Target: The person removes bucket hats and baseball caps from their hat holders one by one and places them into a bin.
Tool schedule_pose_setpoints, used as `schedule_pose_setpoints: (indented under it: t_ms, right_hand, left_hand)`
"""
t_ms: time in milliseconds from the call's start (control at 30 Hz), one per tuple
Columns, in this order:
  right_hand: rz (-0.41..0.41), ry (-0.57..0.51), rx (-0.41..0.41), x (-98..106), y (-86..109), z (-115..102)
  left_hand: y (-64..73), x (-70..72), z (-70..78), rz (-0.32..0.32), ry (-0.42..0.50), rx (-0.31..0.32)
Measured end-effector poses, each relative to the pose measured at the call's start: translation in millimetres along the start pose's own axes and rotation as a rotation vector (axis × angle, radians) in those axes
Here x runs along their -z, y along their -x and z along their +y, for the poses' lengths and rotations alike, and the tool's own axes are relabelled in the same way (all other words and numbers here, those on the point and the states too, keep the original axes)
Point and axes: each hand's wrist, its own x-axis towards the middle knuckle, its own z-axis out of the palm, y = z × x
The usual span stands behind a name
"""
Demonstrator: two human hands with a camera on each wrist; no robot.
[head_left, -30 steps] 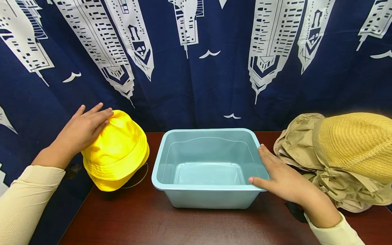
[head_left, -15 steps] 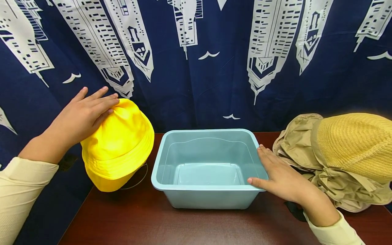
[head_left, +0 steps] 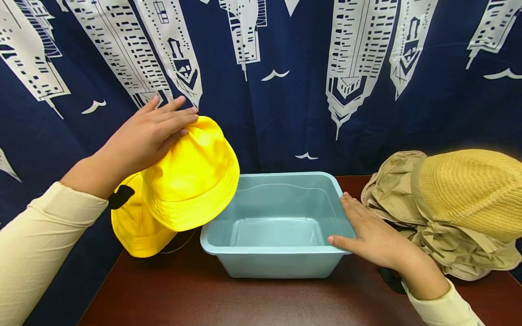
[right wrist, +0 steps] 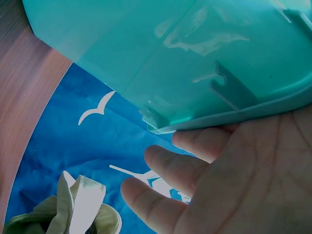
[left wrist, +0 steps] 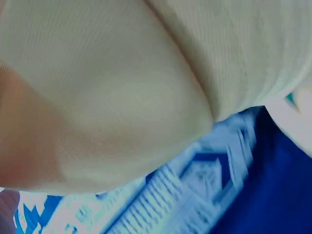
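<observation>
Yellow hat point(head_left: 191, 181) hangs by its crown just below and to the right of the left hand point(head_left: 148, 133), the nearer one, whose fingers seem to pinch the cloth, the thumb being hidden. From the head view its slanting brim overlaps the left rim of the blue tub point(head_left: 281, 250), which lies lengthwise across the desk point(head_left: 285, 303); the right hand point(head_left: 371, 235) rests on the opposite rim, thumb and fingers spread.

Basin point(head_left: 281, 265) on table point(head_left: 244, 305), bucket hats point(head_left: 195, 176) left, stacked hats point(head_left: 469, 194) right, curtain point(head_left: 293, 113) behind
</observation>
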Motion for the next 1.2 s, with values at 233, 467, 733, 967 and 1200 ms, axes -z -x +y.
schedule_pose_setpoints:
  t_ms: [233,467,733,967,1200]
  right_hand:
    - [-0.018,-0.030,-0.011,1,1.1,-1]
    - [-0.027,-0.051,-0.023,1,0.6,-2]
    - [-0.026,-0.051,-0.025,0,2.5,0]
    - [-0.029,-0.048,-0.043,0,2.2,-1]
    - [-0.025,-0.044,-0.047,-1,1.9,-1]
  left_hand:
    - [-37.3,-29.0,19.8,0.003,0.168,-0.092]
    - [-64.3,-66.3,40.6,0.026,0.245,-0.304]
    - [-86.0,-92.0,61.3,-0.040,0.242,-0.463]
    - [-100.1,-101.3,73.2,-0.103,0.249,-0.512]
    - [-99.8,-105.1,80.5,-0.130,0.234,-0.561]
